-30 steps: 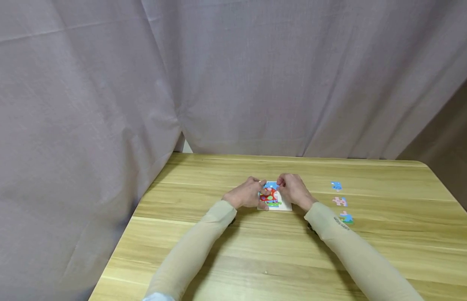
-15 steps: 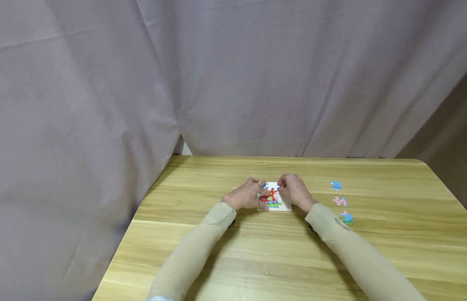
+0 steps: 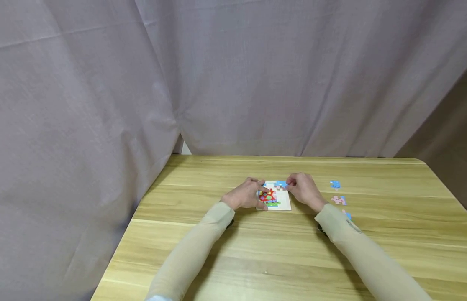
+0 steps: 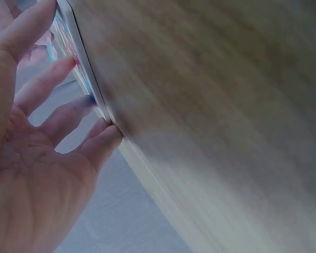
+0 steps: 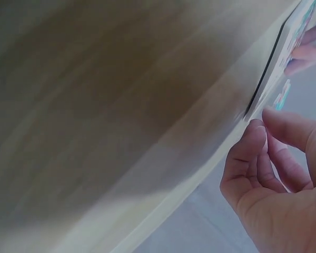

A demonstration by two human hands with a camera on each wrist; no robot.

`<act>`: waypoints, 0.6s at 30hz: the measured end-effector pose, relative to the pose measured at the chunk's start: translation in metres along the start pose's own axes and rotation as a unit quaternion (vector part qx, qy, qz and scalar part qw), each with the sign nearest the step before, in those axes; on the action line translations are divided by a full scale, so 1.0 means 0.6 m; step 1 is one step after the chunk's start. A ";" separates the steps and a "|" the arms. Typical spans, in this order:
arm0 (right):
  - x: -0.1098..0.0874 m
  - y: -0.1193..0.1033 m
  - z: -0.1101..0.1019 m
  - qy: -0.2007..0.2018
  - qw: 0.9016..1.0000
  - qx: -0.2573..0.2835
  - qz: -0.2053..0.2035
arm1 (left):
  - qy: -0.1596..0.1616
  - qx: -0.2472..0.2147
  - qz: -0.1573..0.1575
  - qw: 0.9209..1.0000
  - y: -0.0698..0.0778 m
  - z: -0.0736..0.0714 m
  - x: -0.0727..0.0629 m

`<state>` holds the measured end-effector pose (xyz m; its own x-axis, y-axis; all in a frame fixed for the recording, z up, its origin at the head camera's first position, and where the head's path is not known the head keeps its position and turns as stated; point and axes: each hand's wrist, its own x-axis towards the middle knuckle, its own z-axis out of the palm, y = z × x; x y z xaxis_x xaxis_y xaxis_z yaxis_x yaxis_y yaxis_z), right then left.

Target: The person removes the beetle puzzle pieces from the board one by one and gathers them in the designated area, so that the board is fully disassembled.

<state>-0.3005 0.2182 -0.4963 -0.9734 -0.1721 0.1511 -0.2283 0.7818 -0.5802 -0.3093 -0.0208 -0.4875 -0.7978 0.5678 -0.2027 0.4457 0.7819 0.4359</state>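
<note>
A small white jigsaw board (image 3: pixel 284 203) lies on the table, with red spotted and green pieces (image 3: pixel 268 196) set in its left and lower part. My left hand (image 3: pixel 244 195) spreads over the board's left side, fingers fairly straight; in the left wrist view the fingertips (image 4: pixel 97 138) touch its edge. Between thumb and fingertips my right hand (image 3: pixel 306 191) pinches a blue puzzle piece (image 3: pixel 281 184) by its right end, over the board's upper right. That piece (image 5: pixel 282 96) stands tilted above the board in the right wrist view. My left hand hides part of the picture.
To the right lie three loose puzzle pieces: a blue one (image 3: pixel 335 184), a pink one (image 3: pixel 339 200) and a blue one (image 3: pixel 347 214) partly behind the right sleeve. A grey curtain (image 3: pixel 241 83) hangs behind the wooden table (image 3: pixel 263 255).
The blue piece has come away from the upper middle of the board, baring white there, and moved right in my right hand. My left hand stays nearly where it was.
</note>
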 end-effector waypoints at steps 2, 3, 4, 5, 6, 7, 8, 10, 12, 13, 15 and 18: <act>-0.005 0.006 -0.009 -0.001 1.000 -0.001 0.004 | -0.001 0.001 -0.004 1.000 0.001 0.001 0.001; -0.007 0.009 -0.014 -0.003 1.000 -0.002 0.007 | -0.002 0.001 -0.006 1.000 0.001 0.002 0.001; -0.009 0.011 -0.018 -0.004 1.000 -0.003 0.009 | -0.002 0.000 -0.008 1.000 0.001 0.002 0.001; -0.010 0.015 -0.022 -0.004 1.000 -0.005 0.011 | -0.002 -0.001 -0.010 1.000 0.000 0.002 0.001; -0.012 0.019 -0.026 -0.002 1.000 -0.007 0.012 | -0.002 -0.001 -0.011 1.000 0.000 0.002 0.000; -0.014 0.022 -0.031 -0.001 1.000 -0.009 0.012 | -0.002 -0.002 -0.011 1.000 -0.001 0.003 0.000; -0.016 0.026 -0.035 0.000 1.000 -0.010 0.013 | -0.001 -0.003 -0.012 1.000 -0.001 0.003 0.000; -0.020 0.034 -0.042 0.004 1.000 -0.013 0.014 | 0.000 -0.004 -0.011 1.000 -0.001 0.004 0.000; -0.024 0.042 -0.049 0.008 1.000 -0.016 0.018 | 0.000 -0.005 -0.011 1.000 -0.001 0.004 0.000; -0.026 0.046 -0.053 0.008 1.000 -0.015 0.021 | 0.000 -0.004 -0.011 1.000 -0.001 0.004 0.000; -0.029 0.054 -0.059 0.009 0.999 -0.017 0.028 | -0.001 -0.004 -0.012 1.000 -0.001 0.004 0.001; -0.034 0.065 -0.067 0.011 0.999 -0.017 0.037 | -0.001 -0.002 -0.011 1.000 -0.001 0.003 0.001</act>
<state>-0.2890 0.2763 -0.4897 -0.9868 -0.1006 0.1272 -0.1553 0.8123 -0.5623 -0.3092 -0.0204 -0.4895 -0.8067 0.5511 -0.2135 0.4267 0.7930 0.4349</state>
